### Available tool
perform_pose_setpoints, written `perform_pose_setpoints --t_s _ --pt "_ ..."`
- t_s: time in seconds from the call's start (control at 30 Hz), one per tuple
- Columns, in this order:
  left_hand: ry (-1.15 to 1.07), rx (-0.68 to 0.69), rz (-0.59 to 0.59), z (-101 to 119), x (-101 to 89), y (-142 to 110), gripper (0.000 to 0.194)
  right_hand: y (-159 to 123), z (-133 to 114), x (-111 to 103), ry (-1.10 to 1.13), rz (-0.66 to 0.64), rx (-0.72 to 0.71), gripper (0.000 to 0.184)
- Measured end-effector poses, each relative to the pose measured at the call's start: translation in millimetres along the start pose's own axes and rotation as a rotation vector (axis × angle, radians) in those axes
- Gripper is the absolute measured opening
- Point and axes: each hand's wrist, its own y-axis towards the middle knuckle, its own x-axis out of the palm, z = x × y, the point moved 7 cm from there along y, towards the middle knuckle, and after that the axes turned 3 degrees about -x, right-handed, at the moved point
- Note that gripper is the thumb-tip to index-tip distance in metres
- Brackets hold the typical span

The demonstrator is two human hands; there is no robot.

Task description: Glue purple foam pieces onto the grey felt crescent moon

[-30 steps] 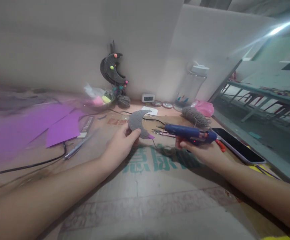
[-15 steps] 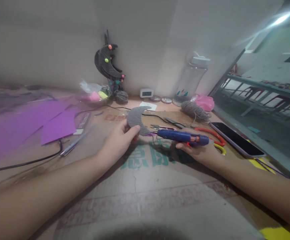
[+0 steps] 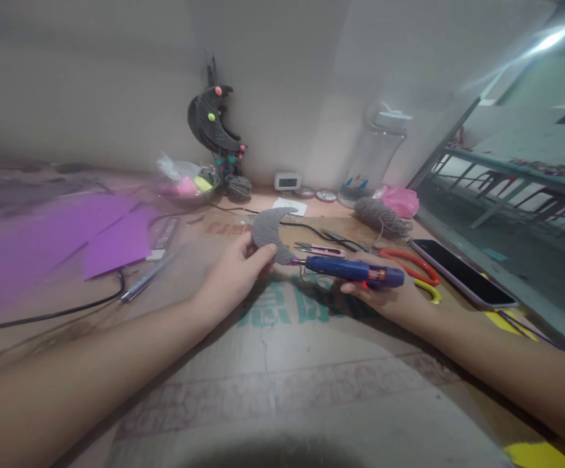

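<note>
A grey yarn-wrapped crescent moon point(image 3: 266, 229) is pinched in my left hand point(image 3: 243, 268), thumb on its front face. My right hand point(image 3: 384, 292) is wrapped around a blue hot glue gun point(image 3: 350, 268) with a red light glowing on it. The gun's metal nozzle points left and reaches the lower tip of the crescent; whether it touches I cannot tell. A loose grey strand hangs below that tip. Beyond the gun lie pink-handled thread snips point(image 3: 321, 249) and scissors with orange and yellow handles point(image 3: 409, 263).
Against the wall hangs a dark crescent ornament point(image 3: 209, 127). A clear bottle point(image 3: 374, 156), a small digital clock point(image 3: 287, 181) and a grey yarn skein point(image 3: 382, 216) stand behind. Purple sheets point(image 3: 116, 240) and a black cable point(image 3: 67, 314) lie left; a phone point(image 3: 462, 272) lies right.
The crescent sits slightly further right in view, and the glue gun slightly further left and lower, its nozzle still by the lower tip. Both hands keep their grip.
</note>
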Motion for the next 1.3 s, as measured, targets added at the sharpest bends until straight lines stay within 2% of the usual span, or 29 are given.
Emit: perform_pose_setpoints --t_s 0.53,0.77,1.1,1.3 --pt "-0.025 -0.015 -0.028 2.7 3.2 -1.9 0.015 2.1 -4.8 0.9 -0.029 -0.025 -0.004 0.019" --pt "-0.018 -0.017 -0.018 3.8 2.0 -2.0 0.015 3.7 -9.0 -1.2 -0.078 0.018 -0.018 0.022" --pt "-0.05 -0.031 -0.028 1.3 2.4 -1.2 0.016 1.6 -2.2 -2.3 -0.088 0.038 -0.002 0.02" --pt "-0.069 -0.048 -0.021 2.1 2.4 -1.4 0.015 1.8 -3.5 -2.8 -0.034 0.048 -0.018 0.022"
